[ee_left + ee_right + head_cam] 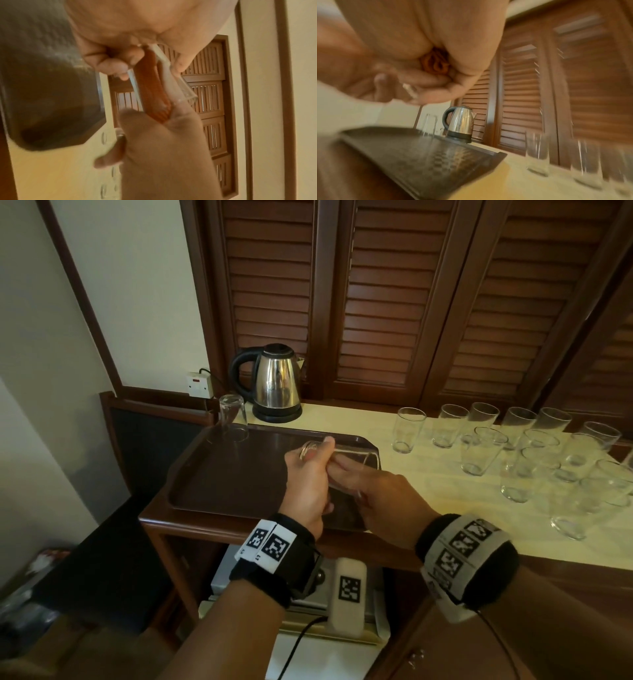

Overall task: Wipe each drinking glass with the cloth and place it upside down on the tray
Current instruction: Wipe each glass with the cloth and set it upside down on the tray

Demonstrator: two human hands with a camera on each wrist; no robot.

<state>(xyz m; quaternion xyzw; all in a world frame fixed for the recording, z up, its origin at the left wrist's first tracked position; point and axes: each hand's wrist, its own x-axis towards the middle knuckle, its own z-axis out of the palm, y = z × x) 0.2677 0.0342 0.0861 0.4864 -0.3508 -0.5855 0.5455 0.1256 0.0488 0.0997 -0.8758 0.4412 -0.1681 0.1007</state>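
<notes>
The left hand [308, 474] has its fingers and thumb curled round the base end of a drinking glass [346, 460], which lies on its side in the air above the right part of the brown tray [219, 474]. The right hand [387, 501] meets the glass at its open end, with fingers pushed inside; in the left wrist view an orange cloth [152, 88] fills the inside of the glass, and in the right wrist view the same cloth shows bunched inside the curled fingers of the right hand, so that hand is closed on the cloth. The tray sits at the left end of the surface [445, 508], whose top is pale yellow. One glass [233, 419] stands upside down on the tray's far left corner. A steel kettle [274, 381] with a black handle stands on its base just behind the tray's far edge, near the back edge of the surface. To the right of the tray, well apart from it, a group of upright glasses [534, 453] stands in loose rows across the right part of the surface, mouths up. Dark wooden slatted doors [394, 296] rise behind the surface. Both wrists wear black bands with printed square markers.
</notes>
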